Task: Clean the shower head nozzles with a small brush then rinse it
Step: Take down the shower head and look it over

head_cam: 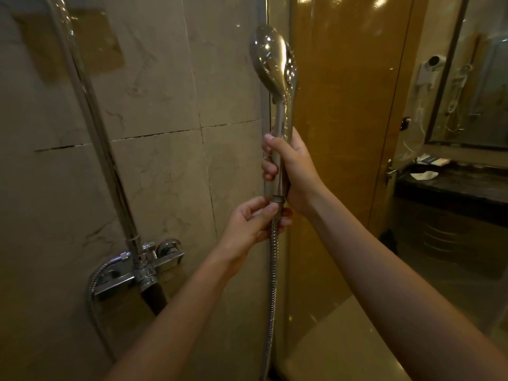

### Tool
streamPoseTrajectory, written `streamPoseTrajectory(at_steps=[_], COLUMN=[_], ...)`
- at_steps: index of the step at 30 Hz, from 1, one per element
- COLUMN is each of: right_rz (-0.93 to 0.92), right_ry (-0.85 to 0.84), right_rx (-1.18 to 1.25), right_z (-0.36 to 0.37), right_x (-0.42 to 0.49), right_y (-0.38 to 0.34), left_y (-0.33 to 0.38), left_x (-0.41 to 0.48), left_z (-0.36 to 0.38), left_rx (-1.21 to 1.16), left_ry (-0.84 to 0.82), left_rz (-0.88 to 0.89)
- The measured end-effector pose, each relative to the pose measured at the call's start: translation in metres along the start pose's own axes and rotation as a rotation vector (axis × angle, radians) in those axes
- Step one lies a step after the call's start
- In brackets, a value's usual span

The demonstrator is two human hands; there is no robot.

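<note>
I stand in a shower of beige, veined marble tiles (pixel 154 174), a curved glass door (pixel 343 133) at my right and a dark stone worktop (pixel 453 188) beyond it. My right hand (pixel 291 171) is wrapped round the handle of the polished chrome shower head (pixel 270 61), holding it upright, its rounded back toward me. My left hand (pixel 253 221) pinches the ribbed metal hose (pixel 273 270) just below the handle.

Two grips: left grip (pixel 255 221), right grip (pixel 294 171). Held between them, one shower head (pixel 272 61) and one ribbed metal hose (pixel 273 284). On the tiled wall (pixel 159 174), one mixer tap (pixel 143 270) and one riser pipe (pixel 90 114). Farther off, one mirror (pixel 472 92), one wall hair dryer (pixel 431 70), one door handle (pixel 389 171), one dark table (pixel 453 188).
</note>
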State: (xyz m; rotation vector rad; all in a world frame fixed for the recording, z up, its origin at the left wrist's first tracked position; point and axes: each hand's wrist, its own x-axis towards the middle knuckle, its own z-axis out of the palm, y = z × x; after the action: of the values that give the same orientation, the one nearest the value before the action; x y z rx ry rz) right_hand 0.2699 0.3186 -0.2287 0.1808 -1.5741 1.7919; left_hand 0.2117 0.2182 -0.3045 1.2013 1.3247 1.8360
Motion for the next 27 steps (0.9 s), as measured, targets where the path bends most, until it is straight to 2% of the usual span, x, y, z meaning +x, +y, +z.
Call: streamPoseTrajectory(at_steps=[3,9,18,23,27], right_rz=[0.013,0.047,0.14,0.19,0.16], right_ry=[0.043,0.132,0.041,-0.041,0.009], right_rx=[0.036,-0.09,-0.133,-0.05,-0.067], right_z=[-0.004,-0.021,-0.01,0.011,0.034], right_x=[0.002,0.003,0.0,0.004,0.018], right_y=[-0.001,0.004,0.029,0.045,0.049], left_y=[-0.001,0.003,0.046,0.075,0.095], left_x=[-0.001,0.0,0.022,0.032,0.035], left_z=[-0.002,-0.017,-0.036,-0.046,-0.059], left_rx=[-0.022,0.01,0.239,0.299,0.424], left_ry=[0.005,0.064,0.372,0.407,0.433], left_rz=[-0.007,0.003,0.106,0.155,0.176])
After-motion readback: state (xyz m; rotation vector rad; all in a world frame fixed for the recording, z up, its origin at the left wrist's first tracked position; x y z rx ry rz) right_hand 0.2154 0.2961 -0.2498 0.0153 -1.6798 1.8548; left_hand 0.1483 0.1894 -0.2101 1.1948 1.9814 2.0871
